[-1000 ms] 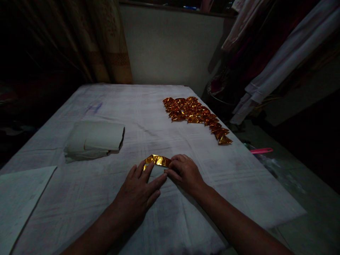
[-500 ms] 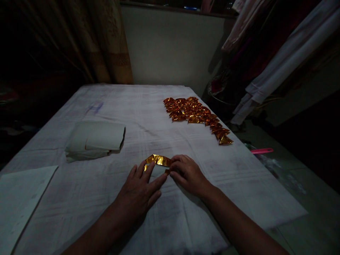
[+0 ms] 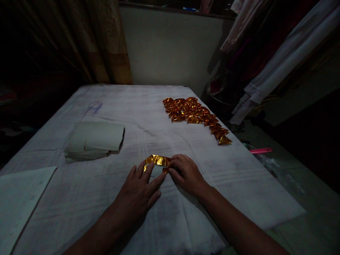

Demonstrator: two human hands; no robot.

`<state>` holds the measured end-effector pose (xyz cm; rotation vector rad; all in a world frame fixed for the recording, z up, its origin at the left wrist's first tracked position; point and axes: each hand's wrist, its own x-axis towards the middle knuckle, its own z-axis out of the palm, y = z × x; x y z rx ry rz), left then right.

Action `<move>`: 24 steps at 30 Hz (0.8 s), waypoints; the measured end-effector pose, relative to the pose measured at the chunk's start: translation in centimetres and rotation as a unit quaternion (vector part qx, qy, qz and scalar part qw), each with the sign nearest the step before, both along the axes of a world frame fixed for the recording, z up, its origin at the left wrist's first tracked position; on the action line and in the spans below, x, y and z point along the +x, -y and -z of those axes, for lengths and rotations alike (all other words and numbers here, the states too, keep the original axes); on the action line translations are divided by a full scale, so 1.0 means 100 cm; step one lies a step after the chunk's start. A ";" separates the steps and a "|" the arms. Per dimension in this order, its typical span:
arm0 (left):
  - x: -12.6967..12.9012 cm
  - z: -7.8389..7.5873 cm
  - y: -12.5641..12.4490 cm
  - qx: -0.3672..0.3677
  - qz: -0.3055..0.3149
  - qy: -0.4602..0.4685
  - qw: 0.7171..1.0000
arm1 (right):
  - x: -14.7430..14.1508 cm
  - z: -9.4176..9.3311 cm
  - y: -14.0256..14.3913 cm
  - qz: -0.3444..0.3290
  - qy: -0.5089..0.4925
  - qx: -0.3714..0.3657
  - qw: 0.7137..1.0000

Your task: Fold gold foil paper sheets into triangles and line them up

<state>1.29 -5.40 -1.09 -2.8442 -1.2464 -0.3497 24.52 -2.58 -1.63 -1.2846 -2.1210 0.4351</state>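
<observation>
A piece of gold foil paper [image 3: 159,160] lies on the cloth-covered table, with its edges folded over and a pale area showing in the middle. My left hand [image 3: 140,187] lies flat with fingers spread, the fingertips pressing on the paper's left part and near edge. At the right end, my right hand [image 3: 187,175] has its thumb and fingers closed on the paper, which hides that corner. Further back on the right sit several folded gold foil pieces [image 3: 195,115] in a cluster, trailing towards a single one near the table's right edge.
A folded grey-green paper stack [image 3: 97,140] rests to the left on the table [image 3: 148,106]. White sheets [image 3: 21,198] lie at the near left. Clothes [image 3: 278,63] hang at the right, and a pink-handled object [image 3: 261,151] is beyond the table's right edge.
My right thumb and left index finger have shifted slightly left along the near right corner of the foil paper. Otherwise the hands and the foil paper stay in place.
</observation>
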 end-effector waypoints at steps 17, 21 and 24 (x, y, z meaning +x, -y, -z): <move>0.003 -0.001 0.002 -0.006 -0.004 0.001 1.000 | 0.002 0.005 -0.001 0.063 0.028 0.023 0.997; 0.004 -0.001 0.002 -0.009 -0.012 0.006 1.000 | 0.002 0.003 -0.001 0.065 0.031 0.017 0.997; 0.005 -0.002 0.003 -0.007 -0.012 -0.003 1.000 | 0.001 0.001 0.001 0.058 0.024 0.018 0.998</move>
